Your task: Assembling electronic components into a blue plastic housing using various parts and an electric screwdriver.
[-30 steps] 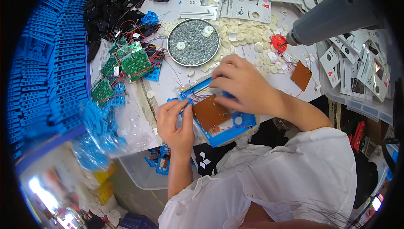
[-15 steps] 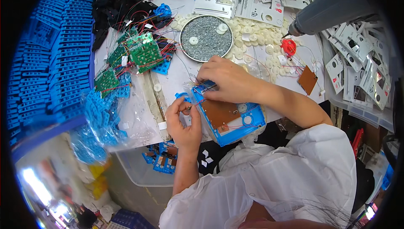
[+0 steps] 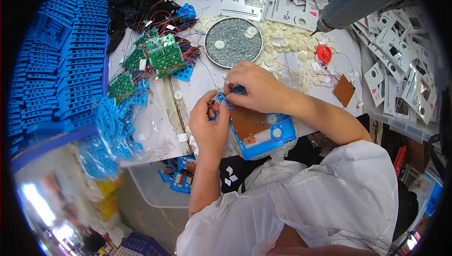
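A blue plastic casing (image 3: 256, 151) lies in front of me on the table, a brown circuit board (image 3: 247, 122) set inside it. Thin wires run across the casing. At its far left corner my left hand (image 3: 207, 126) is closed in a pinch, and the small thing between thumb and fingertips is too hidden to name. My right hand (image 3: 258, 86) reaches over the far edge with its fingers bent together near thin wires and a dark blue piece. What it grips is covered by the fingers. Both sets of fingertips are close together.
Beyond the hands stands a round tray of screws (image 3: 234, 44) amid white plastic discs (image 3: 282, 39). Green circuit boards (image 3: 167, 58) with wires lie left, near stacked blue parts (image 3: 80, 68). A grey power screwdriver (image 3: 362, 6) hangs at upper right, above white panels (image 3: 400, 58).
My left hand has moved up to the casing's corner, closer to my right hand. The right fingers have curled in further. The casing has turned slightly.
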### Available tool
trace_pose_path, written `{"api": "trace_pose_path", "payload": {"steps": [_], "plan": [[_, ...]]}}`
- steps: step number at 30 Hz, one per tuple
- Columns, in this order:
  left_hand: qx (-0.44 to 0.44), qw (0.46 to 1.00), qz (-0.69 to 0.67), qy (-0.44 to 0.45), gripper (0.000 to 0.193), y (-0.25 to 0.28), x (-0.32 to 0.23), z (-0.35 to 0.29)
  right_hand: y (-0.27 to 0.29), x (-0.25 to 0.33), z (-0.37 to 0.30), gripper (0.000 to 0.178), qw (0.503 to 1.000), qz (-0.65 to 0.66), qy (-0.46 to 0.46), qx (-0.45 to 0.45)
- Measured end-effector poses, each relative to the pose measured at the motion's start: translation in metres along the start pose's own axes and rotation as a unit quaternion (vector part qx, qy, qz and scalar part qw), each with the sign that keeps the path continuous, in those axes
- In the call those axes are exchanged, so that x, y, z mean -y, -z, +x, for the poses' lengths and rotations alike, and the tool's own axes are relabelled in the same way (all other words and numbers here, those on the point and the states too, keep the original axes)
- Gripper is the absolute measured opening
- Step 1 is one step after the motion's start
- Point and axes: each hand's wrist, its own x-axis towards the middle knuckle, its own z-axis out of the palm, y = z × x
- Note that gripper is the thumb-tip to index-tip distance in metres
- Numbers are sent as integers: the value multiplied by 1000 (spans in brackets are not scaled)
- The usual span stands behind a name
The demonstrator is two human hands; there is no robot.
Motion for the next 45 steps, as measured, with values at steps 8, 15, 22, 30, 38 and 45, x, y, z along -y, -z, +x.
{"api": "trace_pose_path", "payload": {"steps": [8, 15, 22, 30, 38, 45], "plan": [[11, 997, -17, -69, 7, -2, -11, 14, 16, 1, -13, 17, 999, 23, 15, -40], [58, 993, 13, -104, 11, -9, -14, 19, 20, 3, -17, 22, 996, 57, -4, -61], [40, 998, -25, -37, 9, -8, -11, 13, 20, -2, -20, 19, 995, 55, 10, -80], [5, 993, -117, -24, 11, -12, -6, 1, 22, 2, -26, 15, 993, 68, 27, -90], [43, 994, -94, -20, 12, -11, -13, -2, 19, 13, -17, 18, 992, 78, 79, -65], [-35, 969, -235, 69, 9, -13, 5, -12, 25, 7, -22, 50, 976, -196, 54, -83]]}}
